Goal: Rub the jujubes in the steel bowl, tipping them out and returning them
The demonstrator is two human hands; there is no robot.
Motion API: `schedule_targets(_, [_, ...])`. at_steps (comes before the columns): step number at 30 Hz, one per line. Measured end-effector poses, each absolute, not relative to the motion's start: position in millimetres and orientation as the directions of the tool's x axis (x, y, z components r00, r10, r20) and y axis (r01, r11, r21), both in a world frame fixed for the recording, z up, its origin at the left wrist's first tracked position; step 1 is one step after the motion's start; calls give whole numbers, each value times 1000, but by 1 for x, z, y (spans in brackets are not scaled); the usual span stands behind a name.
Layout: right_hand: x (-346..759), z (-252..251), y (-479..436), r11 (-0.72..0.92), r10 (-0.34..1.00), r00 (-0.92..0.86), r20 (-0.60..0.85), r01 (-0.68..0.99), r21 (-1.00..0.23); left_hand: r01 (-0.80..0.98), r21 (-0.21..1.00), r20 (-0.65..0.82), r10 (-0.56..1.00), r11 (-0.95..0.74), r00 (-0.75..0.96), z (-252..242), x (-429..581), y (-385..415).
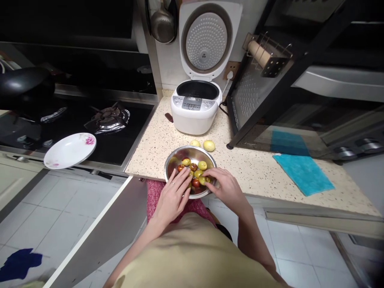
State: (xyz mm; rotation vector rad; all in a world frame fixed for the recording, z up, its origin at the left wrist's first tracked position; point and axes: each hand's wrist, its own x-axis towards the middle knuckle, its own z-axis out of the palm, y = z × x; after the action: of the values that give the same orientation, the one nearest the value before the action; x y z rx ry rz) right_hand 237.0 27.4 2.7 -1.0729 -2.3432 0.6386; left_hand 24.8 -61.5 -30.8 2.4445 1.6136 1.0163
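A steel bowl [213, 161] stands at the counter's front edge, holding several green and reddish-brown jujubes [202, 165]. My left hand [177, 190] reaches over the bowl's near left side, its fingers stretched out over the fruit and hiding part of it. From the right, my right hand [225, 188] dips into the bowl. Its thumb and fingertips close around a yellow-green jujube [203, 180]. Just behind the bowl, two pale yellow-green jujubes [209, 145] lie on the speckled counter.
Behind stands a white rice cooker [193, 116] with its lid up. A white plate [70, 151] overhangs the stove's front edge at left. An oven [330, 116] and a turquoise cloth [303, 172] are at right. Below, a cabinet door [102, 228] hangs open.
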Motion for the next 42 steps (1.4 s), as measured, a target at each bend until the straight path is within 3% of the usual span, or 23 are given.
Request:
schedule_targets(5, [235, -5, 28, 541, 816, -538, 213, 580, -609, 786, 288, 420, 810, -547, 410, -25, 26, -59])
schedule_targets(12, [225, -13, 25, 573, 804, -535, 260, 576, -583, 807, 238, 386, 815, -540, 432, -26, 27, -58])
schedule_targets(20, [231, -19, 20, 655, 741, -555, 377, 477, -586, 776, 343, 363, 837, -530, 411, -11, 12, -48])
schedule_targets(27, [232, -26, 8, 692, 721, -459, 519, 429, -580, 724, 432, 393, 835, -537, 385, 9, -23, 21])
schedule_targets(34, [232, -27, -4, 692, 720, -451, 527, 409, -595, 540, 545, 284, 747, -642, 601, 14, -40, 123])
schedule_targets(37, [233, -29, -7, 696, 717, -449, 534, 404, -594, 494, 535, 172, 661, -685, 731, 13, -44, 152])
schedule_targets(42, [235, -31, -10, 692, 720, -434, 541, 397, -603, 489, 495, 94, 604, -718, 791, 10, -42, 178])
